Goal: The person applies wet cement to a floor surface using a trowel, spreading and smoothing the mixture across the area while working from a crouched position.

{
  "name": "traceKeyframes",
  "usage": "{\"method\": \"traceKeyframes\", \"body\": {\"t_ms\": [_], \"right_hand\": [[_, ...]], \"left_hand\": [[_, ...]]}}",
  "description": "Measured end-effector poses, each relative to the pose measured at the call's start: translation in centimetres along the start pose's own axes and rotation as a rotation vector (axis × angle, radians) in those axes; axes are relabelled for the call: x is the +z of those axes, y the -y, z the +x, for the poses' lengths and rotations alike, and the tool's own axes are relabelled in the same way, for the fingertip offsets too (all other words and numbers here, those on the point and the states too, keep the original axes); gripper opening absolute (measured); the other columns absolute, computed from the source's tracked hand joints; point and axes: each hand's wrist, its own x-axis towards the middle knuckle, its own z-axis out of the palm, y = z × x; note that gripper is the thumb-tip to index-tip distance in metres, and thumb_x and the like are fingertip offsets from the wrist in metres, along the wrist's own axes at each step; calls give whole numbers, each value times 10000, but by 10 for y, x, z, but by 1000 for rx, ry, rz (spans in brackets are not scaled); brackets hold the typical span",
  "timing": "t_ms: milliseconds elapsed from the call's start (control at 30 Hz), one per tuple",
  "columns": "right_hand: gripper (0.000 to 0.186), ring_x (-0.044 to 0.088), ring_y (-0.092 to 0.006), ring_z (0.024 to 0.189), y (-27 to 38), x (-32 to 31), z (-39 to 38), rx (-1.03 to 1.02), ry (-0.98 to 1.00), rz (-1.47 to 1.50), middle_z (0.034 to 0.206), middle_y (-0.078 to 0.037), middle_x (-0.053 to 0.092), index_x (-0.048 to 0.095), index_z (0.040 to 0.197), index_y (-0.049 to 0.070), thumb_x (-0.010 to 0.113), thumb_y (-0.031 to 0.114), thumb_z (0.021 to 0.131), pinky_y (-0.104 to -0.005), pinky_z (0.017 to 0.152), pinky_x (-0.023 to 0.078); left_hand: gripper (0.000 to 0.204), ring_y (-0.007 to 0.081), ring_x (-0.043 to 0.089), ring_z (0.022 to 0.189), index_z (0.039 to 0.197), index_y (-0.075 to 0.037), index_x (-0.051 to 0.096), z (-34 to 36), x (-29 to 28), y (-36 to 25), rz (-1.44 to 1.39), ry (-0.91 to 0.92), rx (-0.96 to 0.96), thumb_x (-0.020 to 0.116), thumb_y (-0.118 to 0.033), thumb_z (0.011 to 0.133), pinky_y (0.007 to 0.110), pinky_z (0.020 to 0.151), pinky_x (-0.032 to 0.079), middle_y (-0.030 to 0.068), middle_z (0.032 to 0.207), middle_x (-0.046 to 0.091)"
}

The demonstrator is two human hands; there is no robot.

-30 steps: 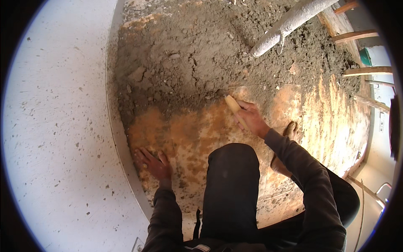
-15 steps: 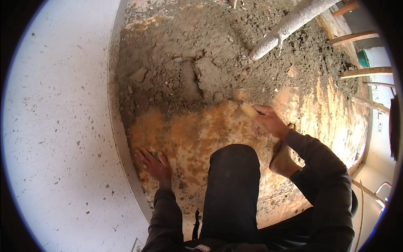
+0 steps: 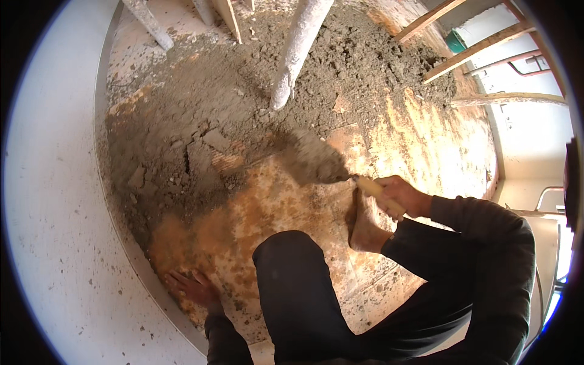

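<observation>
My right hand (image 3: 406, 196) grips the pale wooden handle of a trowel (image 3: 370, 187). Its blade points away to the left and bears a heap of wet grey mortar (image 3: 313, 159), smeared by motion; the blade itself is mostly hidden. The trowel is just in front of my bare foot (image 3: 365, 228). My left hand (image 3: 194, 287) lies flat with fingers spread on the stained orange-brown floor (image 3: 237, 243), close to the foot of the white wall. Holding nothing, it is apart from the rough mortar bed (image 3: 176, 134) spread across the floor beyond.
A mortar-splashed white wall (image 3: 67, 213) curves along the left. A spattered pole (image 3: 298, 55) stands in the mortar bed, with more posts (image 3: 149, 24) at the far left. Slanting wooden props (image 3: 477, 52) line the far right, near a green bucket (image 3: 455, 41).
The trowel has come toward me and to the right off the mortar bed, with mortar now on its blade. The view has swung rightward. My left hand stays flat on the floor.
</observation>
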Motion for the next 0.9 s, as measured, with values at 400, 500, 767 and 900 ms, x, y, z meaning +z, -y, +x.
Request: {"method": "traceKeyframes", "body": {"t_ms": [400,500,767,900], "right_hand": [[375,432,-101,469,36,-99,18,-234,-357,362,714,-7,492,494,1184,35,331,193,885,-257,359,374],[385,427,-92,465,35,-100,17,-225,-358,296,708,0,484,499,1184,43,368,221,869,-253,356,369],[381,424,-75,441,43,-82,24,-172,-316,299,695,6,498,511,1163,21,436,228,852,-242,339,394],[308,445,-90,471,78,-104,28,-289,-460,211,707,-26,524,491,1183,-10,425,169,941,-258,386,420]], "left_hand": [[673,379,145,1435,1483,4,224,-2,7,0,-13,-25,12,303,-469,1011,499,1152,201,209,1549,165],[662,387,172,1428,1478,19,233,0,-3,-5,39,-27,26,320,-444,1014,499,1128,252,231,1539,182],[711,378,185,1426,1494,-9,213,-2,6,-4,-48,-1,-20,264,-523,1006,508,1113,272,196,1553,174],[704,380,199,1421,1489,-5,224,0,3,2,9,-30,-4,274,-515,1006,508,1112,271,199,1551,177]]}}
